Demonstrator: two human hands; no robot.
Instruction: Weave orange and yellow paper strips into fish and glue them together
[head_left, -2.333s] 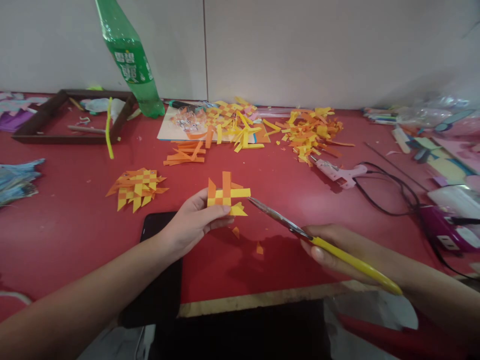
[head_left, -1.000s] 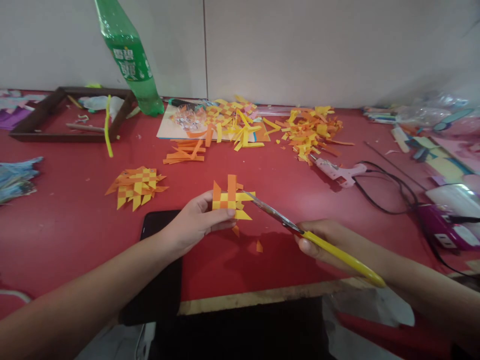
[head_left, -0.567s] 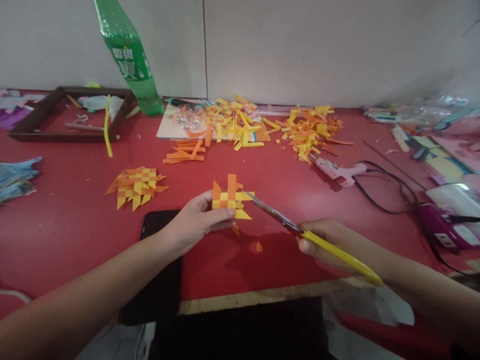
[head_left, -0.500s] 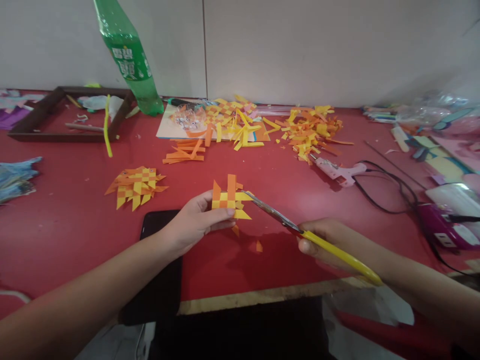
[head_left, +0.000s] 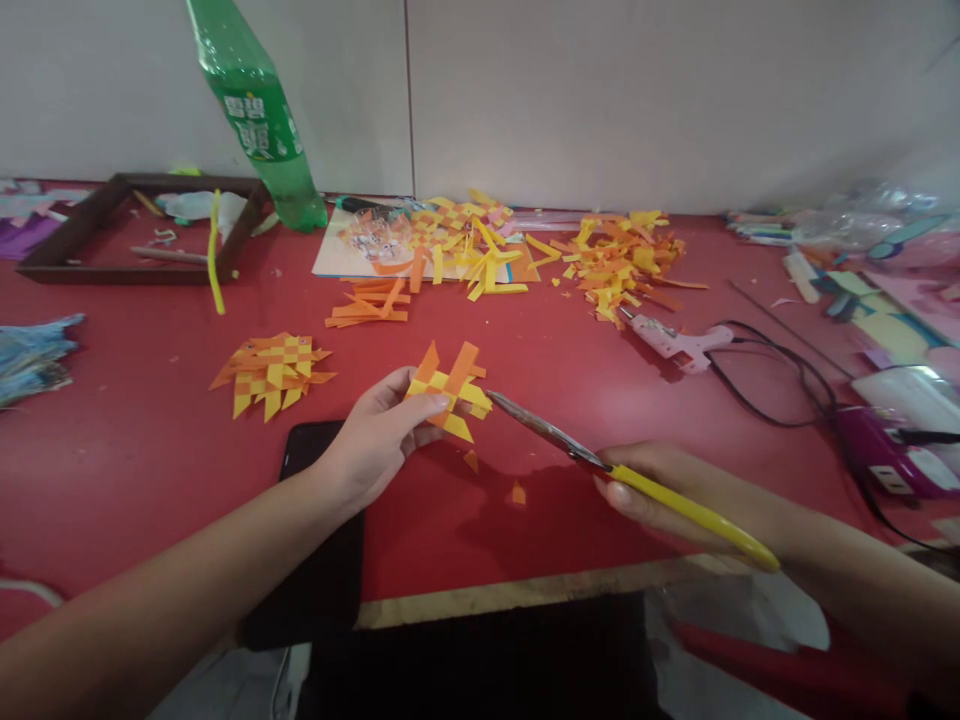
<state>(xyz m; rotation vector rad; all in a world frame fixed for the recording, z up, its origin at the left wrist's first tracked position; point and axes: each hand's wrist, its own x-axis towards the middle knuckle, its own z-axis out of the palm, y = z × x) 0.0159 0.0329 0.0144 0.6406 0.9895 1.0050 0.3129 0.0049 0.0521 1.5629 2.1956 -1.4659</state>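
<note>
One woven paper piece (head_left: pixel 454 379) is pinched in your left hand (head_left: pixel 379 432) at frame centre, and your right hand (head_left: pixel 664 462), right of centre, grips yellow-handled scissors (head_left: pixel 637 482) angled toward it.

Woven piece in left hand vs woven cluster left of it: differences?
The woven piece is held in the left hand; the woven cluster lies on the table. The woven piece looks smaller than the cluster. The piece has a square-ended orange strip; the cluster's visible tips are mostly slanted. Both: orange-yellow checks.
</note>
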